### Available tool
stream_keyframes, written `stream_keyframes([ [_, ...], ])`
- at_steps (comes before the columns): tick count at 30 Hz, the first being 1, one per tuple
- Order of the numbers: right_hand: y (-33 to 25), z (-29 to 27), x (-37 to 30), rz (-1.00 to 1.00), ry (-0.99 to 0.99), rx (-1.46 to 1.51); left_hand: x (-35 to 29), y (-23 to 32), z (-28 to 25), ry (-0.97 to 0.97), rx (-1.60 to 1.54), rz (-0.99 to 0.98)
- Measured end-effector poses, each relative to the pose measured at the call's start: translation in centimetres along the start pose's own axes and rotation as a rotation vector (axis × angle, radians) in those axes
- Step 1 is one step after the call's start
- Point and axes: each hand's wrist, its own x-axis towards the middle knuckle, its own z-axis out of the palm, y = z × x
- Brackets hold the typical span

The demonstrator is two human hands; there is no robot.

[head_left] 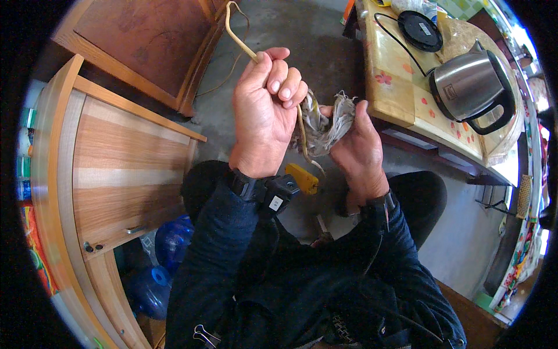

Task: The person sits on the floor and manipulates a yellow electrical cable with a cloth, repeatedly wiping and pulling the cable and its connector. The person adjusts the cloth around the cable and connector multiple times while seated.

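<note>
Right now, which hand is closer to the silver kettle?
The right hand: it's left of the kettle and lower in the picture, holding the grey rag. The left hand is farther left, gripping the cord.

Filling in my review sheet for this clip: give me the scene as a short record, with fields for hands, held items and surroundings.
Left hand: closed around a cream cord
Right hand: holding a bunched grey cloth
Cord and cloth: cord passes in front of cloth; contact unclear
Table, at right: steel kettle, round black disc
Left side: wooden cabinet, blue bottles
</note>
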Motion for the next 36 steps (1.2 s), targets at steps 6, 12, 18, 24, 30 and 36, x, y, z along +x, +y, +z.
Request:
stream_keyframes([
  [6, -0.1, -0.4, -0.7, 0.000, -0.011, -0.061, -0.1, -0.1, 0.2, 0.063, 0.021, 0.030],
  [12, 0.7, 1.9, -0.5, -0.033, 0.075, -0.328, -0.2, -0.5, 0.2, 0.059, 0.055, 0.034],
  [18, 0.9, 4.3, 0.8, -0.231, 0.128, -1.167, 0.0, -0.3, 0.2, 0.057, 0.004, 0.026],
  [24, 3.1, 4.8, 0.1, -0.308, 0.079, -1.320, 0.2, 1.1, 0.4, 0.092, -0.030, 0.054],
  [30, 5.7, 1.1, -1.0, -0.335, 0.037, -1.542, -0.1, 1.4, 0.3, 0.153, 0.016, 0.063],
  [36, 5.1, 2.3, -1.1, -0.302, 0.050, -1.456, -0.1, 0.8, 0.9, 0.180, 0.110, 0.136],
])
